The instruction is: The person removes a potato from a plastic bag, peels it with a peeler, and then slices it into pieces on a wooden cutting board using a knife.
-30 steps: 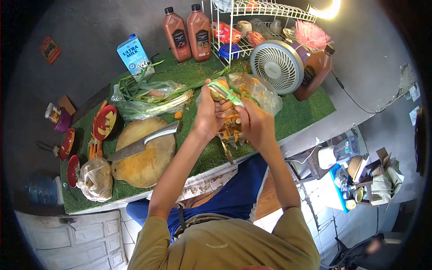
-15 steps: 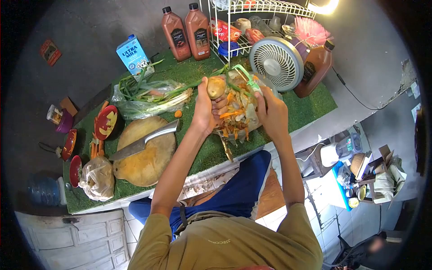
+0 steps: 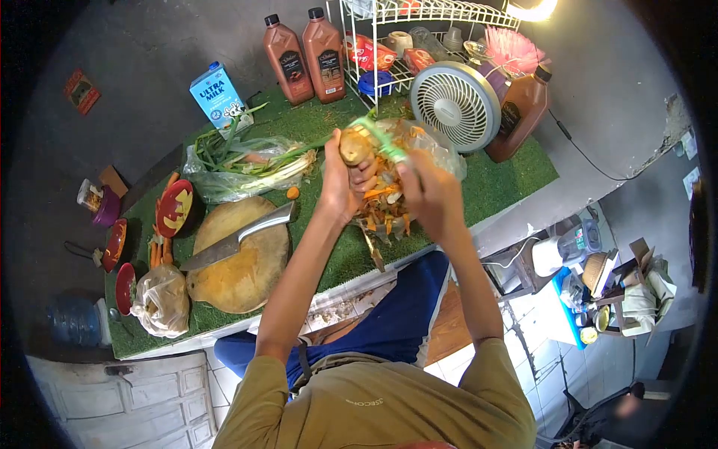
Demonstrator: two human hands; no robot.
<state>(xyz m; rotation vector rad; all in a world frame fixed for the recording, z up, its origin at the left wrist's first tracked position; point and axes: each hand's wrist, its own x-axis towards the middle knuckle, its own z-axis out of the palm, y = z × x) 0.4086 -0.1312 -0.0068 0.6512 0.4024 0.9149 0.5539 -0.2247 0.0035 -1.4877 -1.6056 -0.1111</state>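
My left hand is closed round a potato, holding it up over a plastic bag of peelings. A green peeler is gripped in my right hand, which is slightly blurred. Its head touches or nearly touches the potato's upper side; the exact contact is blurred. Orange and pale peelings lie in the bag just below both hands. To the left, spring onions lie partly in clear plastic, and a small orange piece rests on the green mat.
A knife lies across a round wooden board. Red bowls, carrots and a tied bag are on the left. A milk carton, sauce bottles, a wire rack and a fan stand behind.
My right hand has moved left with the peeler, bringing it onto or close to the potato. My left hand still holds the potato in nearly the same place.
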